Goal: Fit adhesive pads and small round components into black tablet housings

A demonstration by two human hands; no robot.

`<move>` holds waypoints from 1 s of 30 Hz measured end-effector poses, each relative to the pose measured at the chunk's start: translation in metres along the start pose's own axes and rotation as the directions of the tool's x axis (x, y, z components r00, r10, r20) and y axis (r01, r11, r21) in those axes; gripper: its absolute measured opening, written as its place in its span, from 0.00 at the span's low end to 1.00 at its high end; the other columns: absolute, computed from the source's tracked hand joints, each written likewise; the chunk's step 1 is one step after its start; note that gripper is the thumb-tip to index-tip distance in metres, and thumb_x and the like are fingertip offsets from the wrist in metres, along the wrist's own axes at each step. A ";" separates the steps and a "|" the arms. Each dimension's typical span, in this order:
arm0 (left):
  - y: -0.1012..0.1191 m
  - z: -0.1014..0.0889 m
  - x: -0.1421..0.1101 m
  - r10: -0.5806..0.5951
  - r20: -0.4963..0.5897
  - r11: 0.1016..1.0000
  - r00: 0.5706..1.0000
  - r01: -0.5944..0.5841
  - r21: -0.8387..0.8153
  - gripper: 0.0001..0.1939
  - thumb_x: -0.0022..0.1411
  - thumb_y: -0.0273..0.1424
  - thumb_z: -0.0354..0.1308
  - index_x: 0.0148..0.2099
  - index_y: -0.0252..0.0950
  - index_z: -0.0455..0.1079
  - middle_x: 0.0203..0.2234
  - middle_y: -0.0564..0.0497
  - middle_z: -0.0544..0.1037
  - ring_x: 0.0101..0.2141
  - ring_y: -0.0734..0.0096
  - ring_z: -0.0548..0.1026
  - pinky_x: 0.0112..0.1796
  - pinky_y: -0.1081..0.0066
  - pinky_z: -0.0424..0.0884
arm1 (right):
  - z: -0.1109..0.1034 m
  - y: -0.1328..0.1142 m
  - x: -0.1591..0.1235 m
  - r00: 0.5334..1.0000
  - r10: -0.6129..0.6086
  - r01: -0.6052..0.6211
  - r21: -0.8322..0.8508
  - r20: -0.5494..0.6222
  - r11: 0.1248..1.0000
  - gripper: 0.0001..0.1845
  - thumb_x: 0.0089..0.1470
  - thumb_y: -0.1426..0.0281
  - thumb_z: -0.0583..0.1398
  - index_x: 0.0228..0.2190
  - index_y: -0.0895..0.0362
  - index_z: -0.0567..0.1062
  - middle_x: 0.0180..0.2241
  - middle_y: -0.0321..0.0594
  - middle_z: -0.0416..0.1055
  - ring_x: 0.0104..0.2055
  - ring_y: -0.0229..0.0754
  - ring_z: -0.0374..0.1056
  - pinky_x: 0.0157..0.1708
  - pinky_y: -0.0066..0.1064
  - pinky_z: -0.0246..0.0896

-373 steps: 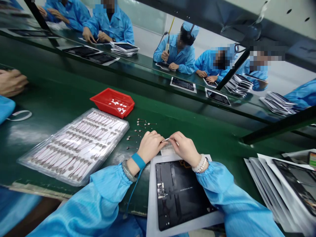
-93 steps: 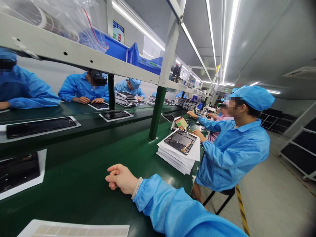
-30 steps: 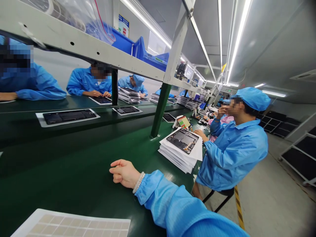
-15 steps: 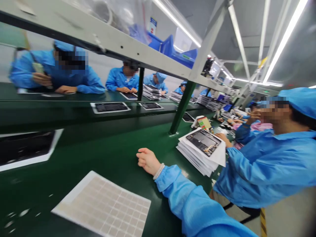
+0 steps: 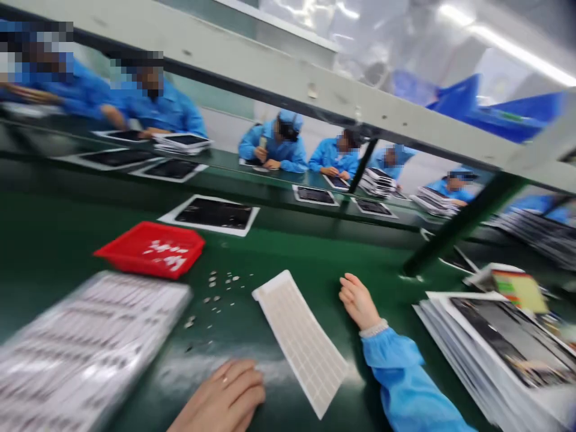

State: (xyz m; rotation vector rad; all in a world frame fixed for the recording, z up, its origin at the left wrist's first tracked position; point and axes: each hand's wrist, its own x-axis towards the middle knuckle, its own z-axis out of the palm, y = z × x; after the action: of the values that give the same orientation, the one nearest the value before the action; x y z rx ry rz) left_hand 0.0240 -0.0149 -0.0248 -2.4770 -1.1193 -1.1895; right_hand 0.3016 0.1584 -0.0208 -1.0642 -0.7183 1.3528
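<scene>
On glossy green table (image 5: 315, 252): clear rectangular plastic tray (image 5: 157, 337) before red open plastic bin (image 5: 130, 262), left of white-beige gridded sheet (image 5: 301, 342).

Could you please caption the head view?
Left hand and right hand flank a gridded sheet on a green workbench.

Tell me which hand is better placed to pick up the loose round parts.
Left, I'd judge: the left hand is nearer the round parts, while the gridded sheet lies between them and the right hand.
</scene>
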 end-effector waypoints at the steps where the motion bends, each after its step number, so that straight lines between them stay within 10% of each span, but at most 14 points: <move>1: 0.006 -0.012 0.004 -0.023 0.022 1.000 0.999 0.023 0.012 0.16 0.66 0.24 0.42 0.36 0.44 0.70 0.31 0.57 0.79 0.36 0.73 0.76 0.44 0.74 0.69 | 0.000 0.000 -0.001 1.000 0.004 -0.004 -0.007 0.007 1.000 0.23 0.34 0.71 0.70 0.32 0.56 0.65 0.14 0.17 0.49 0.12 0.23 0.42 0.13 0.20 0.37; 7: 0.016 -0.112 0.005 -0.160 0.146 0.980 0.976 0.139 0.145 0.13 0.67 0.25 0.45 0.39 0.43 0.70 0.33 0.55 0.78 0.37 0.72 0.74 0.45 0.72 0.68 | -0.001 0.000 -0.003 0.998 0.051 -0.052 -0.021 -0.028 0.998 0.24 0.32 0.71 0.71 0.30 0.55 0.65 0.12 0.17 0.46 0.11 0.23 0.41 0.11 0.18 0.39; 13: -0.063 -0.209 -0.008 -0.501 0.147 0.841 0.853 0.439 0.317 0.13 0.68 0.36 0.45 0.40 0.39 0.70 0.36 0.49 0.76 0.39 0.66 0.73 0.42 0.69 0.69 | -0.002 0.000 -0.001 0.985 0.086 -0.081 0.033 -0.151 0.996 0.21 0.29 0.79 0.66 0.30 0.55 0.70 0.18 0.28 0.59 0.16 0.27 0.54 0.14 0.20 0.54; 18: -0.124 -0.193 -0.013 -0.672 0.275 0.730 0.688 0.549 0.407 0.15 0.65 0.37 0.45 0.38 0.38 0.71 0.36 0.49 0.78 0.40 0.66 0.73 0.45 0.67 0.67 | 0.000 -0.004 -0.011 0.979 0.134 -0.125 0.064 -0.151 0.990 0.20 0.30 0.82 0.66 0.28 0.54 0.71 0.14 0.23 0.51 0.12 0.25 0.45 0.09 0.18 0.44; 30: -0.143 -0.142 0.010 -0.605 0.401 0.782 0.687 0.417 0.464 0.10 0.61 0.29 0.51 0.31 0.36 0.72 0.30 0.48 0.76 0.35 0.65 0.72 0.41 0.67 0.65 | 0.000 -0.020 -0.038 0.977 -0.125 0.110 -0.096 -0.174 0.989 0.15 0.35 0.71 0.69 0.25 0.53 0.69 0.14 0.24 0.50 0.14 0.28 0.45 0.12 0.23 0.43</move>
State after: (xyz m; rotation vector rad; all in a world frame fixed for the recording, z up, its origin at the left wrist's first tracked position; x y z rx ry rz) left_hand -0.1566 0.0281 0.0544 -2.3180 -2.0903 -0.2879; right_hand 0.3053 0.1232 0.0037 -1.1777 -0.6988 1.1169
